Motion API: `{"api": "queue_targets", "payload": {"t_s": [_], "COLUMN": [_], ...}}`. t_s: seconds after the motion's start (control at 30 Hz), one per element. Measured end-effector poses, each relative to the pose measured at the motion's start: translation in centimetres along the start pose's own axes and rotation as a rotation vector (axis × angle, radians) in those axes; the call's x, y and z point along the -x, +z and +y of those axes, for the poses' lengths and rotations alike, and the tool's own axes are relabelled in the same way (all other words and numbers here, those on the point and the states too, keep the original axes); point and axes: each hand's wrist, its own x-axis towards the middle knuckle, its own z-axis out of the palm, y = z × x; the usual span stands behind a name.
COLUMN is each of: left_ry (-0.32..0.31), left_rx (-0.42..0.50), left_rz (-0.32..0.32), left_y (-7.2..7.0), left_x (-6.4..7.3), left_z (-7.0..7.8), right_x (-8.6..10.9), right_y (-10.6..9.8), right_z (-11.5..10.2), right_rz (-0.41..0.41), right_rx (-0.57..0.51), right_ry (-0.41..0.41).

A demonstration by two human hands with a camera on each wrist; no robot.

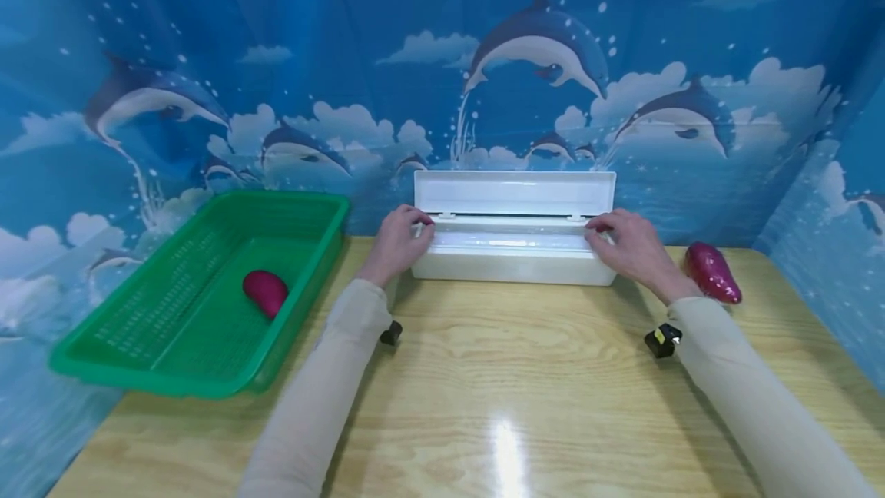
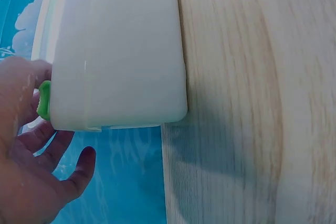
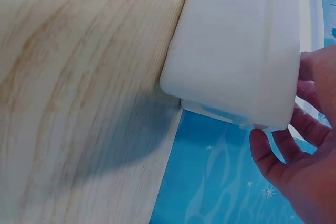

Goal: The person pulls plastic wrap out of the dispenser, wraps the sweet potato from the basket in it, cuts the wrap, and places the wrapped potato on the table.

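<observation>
A long white plastic-wrap box (image 1: 512, 269) stands at the table's back edge with its lid (image 1: 515, 192) raised. Inside it lies a shiny clear roll of plastic wrap (image 1: 512, 241). At the left end, my left hand (image 1: 399, 244) grips the roll with curled fingers, beside a small green piece (image 2: 44, 100) at the box's rim. My right hand (image 1: 631, 246) grips the opposite end with thumb and fingers. In the right wrist view, one finger (image 3: 265, 153) touches the box's lower corner. The fingertips' exact hold is partly hidden by the box walls.
A green plastic basket (image 1: 259, 375) stands at the left with a dark pink, sweet-potato-like item (image 1: 266, 292) in it. Another shiny purple one (image 1: 712, 273) lies on the wooden table (image 1: 484, 375) beyond my right wrist. A dolphin-print backdrop (image 1: 387, 37) rises behind.
</observation>
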Motion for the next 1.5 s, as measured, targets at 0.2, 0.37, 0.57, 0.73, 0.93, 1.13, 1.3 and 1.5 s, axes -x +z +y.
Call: {"api": "queue_targets", "payload": {"t_s": [0.2, 0.37, 0.57, 0.73, 0.93, 1.13, 1.3, 1.5], "left_ry": [-0.013, -0.026, -0.059, -0.063, -0.015, 0.023, 0.058, 0.046], "left_rx": [0.009, 0.005, 0.024, 0.074, 0.138, 0.224, 0.302, 0.405], "left_rz": [-0.023, -0.008, 0.018, 0.019, 0.044, 0.086, 0.108, 0.102], "left_y": [-0.1, 0.1, 0.4, 0.3, 0.0, -0.3, -0.4, -0.2], "left_x": [0.0, -0.2, -0.5, -0.4, -0.2, -0.3, -0.7, -1.0], "left_z": [-0.1, -0.1, 0.1, 0.5, 1.0, 1.4, 1.7, 2.4], "right_x": [-0.3, -0.3, -0.4, -0.5, -0.3, -0.3, -0.4, -0.6], "right_y": [0.2, 0.3, -0.2, -0.4, -0.8, -1.1, -1.1, -1.3], "right_z": [-0.1, 0.2, 0.3, 0.2, -0.5, -0.7, -0.7, -1.0], "right_rz": [0.023, 0.064, 0.03, -0.001, -0.027, 0.027, 0.093, 0.116], "right_rx": [-0.043, -0.103, -0.194, -0.22, -0.282, -0.375, -0.45, -0.565], "right_ry": [0.03, 0.037, 0.157, 0.21, 0.225, 0.172, 0.163, 0.156]}}
